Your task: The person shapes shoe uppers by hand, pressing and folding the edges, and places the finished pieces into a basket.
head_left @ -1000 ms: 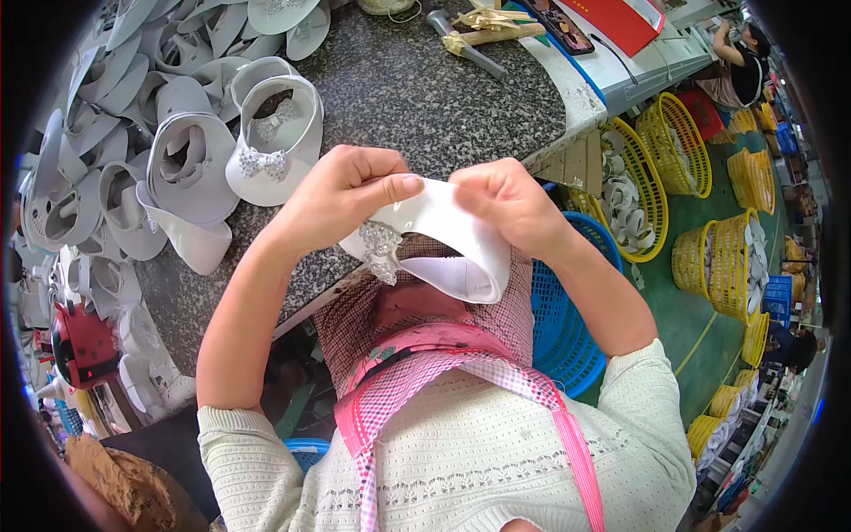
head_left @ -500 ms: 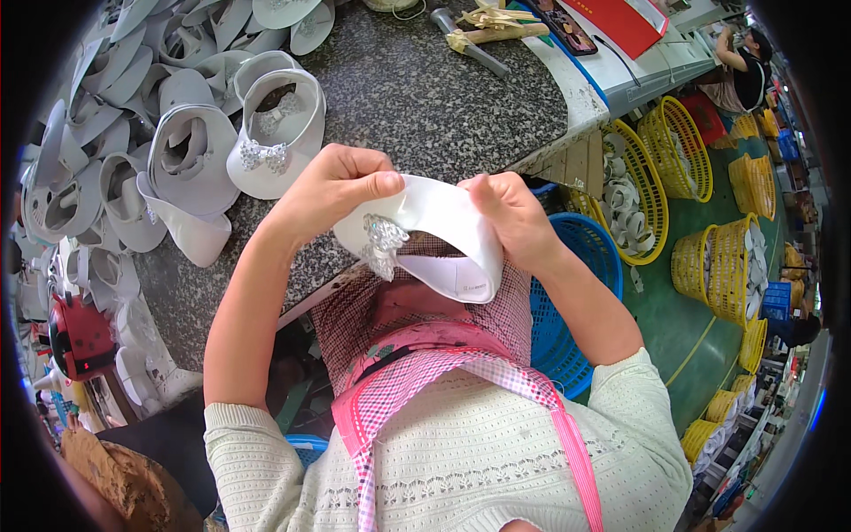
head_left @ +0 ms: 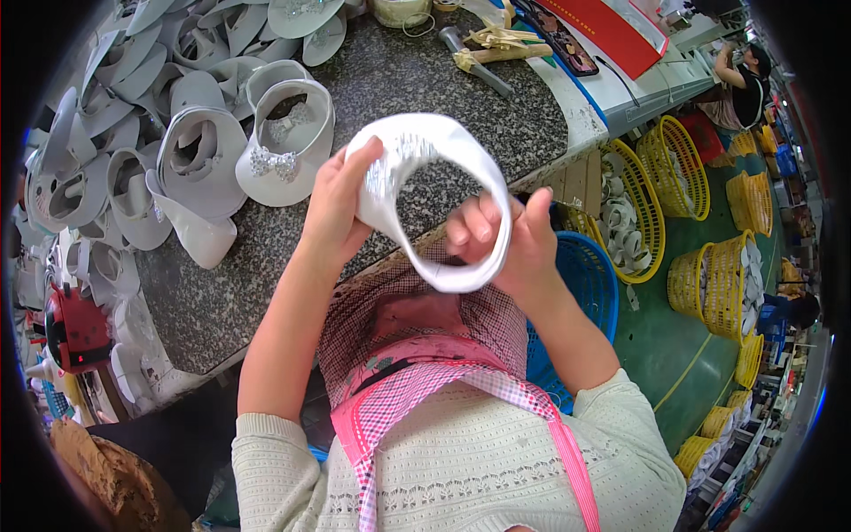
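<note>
A white shoe upper, bent into a ring with a silver sparkling ornament at its left, is held up over the table's front edge. My left hand grips its left side, thumb on the outer face near the ornament. At the ring's right side is my right hand, its thumb raised apart. Its fingers show through the opening, loosely bent behind the band; whether they touch it I cannot tell. Left of my hands a similar upper with a sparkling bow lies on the speckled stone tabletop.
Many pale uppers are heaped at the left. A hammer, wooden sticks and a phone lie at the back. A blue basket stands by my right arm, yellow baskets beyond. Another person is far right.
The upper has been raised and turned, so its opening now faces up. My right thumb has come off the band and its fingers now show through the opening.
</note>
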Motion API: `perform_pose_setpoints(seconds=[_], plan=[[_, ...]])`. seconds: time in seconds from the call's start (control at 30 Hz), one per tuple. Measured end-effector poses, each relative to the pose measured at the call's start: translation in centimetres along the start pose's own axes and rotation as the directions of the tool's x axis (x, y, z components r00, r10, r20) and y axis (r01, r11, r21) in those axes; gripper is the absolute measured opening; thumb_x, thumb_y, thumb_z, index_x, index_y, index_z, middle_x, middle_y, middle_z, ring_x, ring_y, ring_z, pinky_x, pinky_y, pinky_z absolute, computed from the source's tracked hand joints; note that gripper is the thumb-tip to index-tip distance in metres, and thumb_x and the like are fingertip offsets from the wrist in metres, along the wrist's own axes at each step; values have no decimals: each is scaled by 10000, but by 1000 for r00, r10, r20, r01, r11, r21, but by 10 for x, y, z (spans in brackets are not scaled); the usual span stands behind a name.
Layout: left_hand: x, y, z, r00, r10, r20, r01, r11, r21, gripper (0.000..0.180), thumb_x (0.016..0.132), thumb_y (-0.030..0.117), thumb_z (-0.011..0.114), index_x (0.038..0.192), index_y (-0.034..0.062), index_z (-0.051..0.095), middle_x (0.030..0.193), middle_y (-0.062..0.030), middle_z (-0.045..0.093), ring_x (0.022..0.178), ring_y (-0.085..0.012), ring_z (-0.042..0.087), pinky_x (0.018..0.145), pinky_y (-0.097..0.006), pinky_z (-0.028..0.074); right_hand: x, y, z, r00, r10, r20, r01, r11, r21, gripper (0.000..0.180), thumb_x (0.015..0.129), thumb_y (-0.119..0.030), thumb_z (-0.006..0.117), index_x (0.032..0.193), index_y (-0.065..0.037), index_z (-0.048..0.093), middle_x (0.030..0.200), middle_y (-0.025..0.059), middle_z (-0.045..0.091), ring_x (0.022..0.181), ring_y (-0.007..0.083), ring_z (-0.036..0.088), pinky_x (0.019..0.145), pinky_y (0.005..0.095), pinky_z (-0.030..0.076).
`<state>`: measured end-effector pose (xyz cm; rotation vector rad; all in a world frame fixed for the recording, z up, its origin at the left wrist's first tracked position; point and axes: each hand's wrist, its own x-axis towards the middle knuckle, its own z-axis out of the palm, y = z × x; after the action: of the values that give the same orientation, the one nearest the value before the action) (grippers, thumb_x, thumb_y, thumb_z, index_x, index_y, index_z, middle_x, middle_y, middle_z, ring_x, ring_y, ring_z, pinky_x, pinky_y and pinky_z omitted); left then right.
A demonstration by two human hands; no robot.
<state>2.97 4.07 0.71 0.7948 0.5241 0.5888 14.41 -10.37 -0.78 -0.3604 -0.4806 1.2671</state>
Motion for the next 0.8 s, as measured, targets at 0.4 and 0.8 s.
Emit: perform_pose_setpoints(seconds=[0.4,0.8], plan=[[42,14,51,975,112,-193,-120,992,-28,188,786,126,583,902,-23,574,727,-83,576,577,-153,555,487,-285,456,-35,12,20,984,125,-125,-5,727,687,281,899,-282,443,1107,-120,540,1141,74,563,1131,204,460,803,372,421],[43,16,65,994,105,-6,-102,982,157,250,754,150,632,928,-22,584,753,-66,580,601,-131,555,503,-254,447,-47,9,-8,989,43,-140,60,752,657,178,879,-132,477,1027,-59,545,1106,64,547,1052,154,480,537,228,454]])
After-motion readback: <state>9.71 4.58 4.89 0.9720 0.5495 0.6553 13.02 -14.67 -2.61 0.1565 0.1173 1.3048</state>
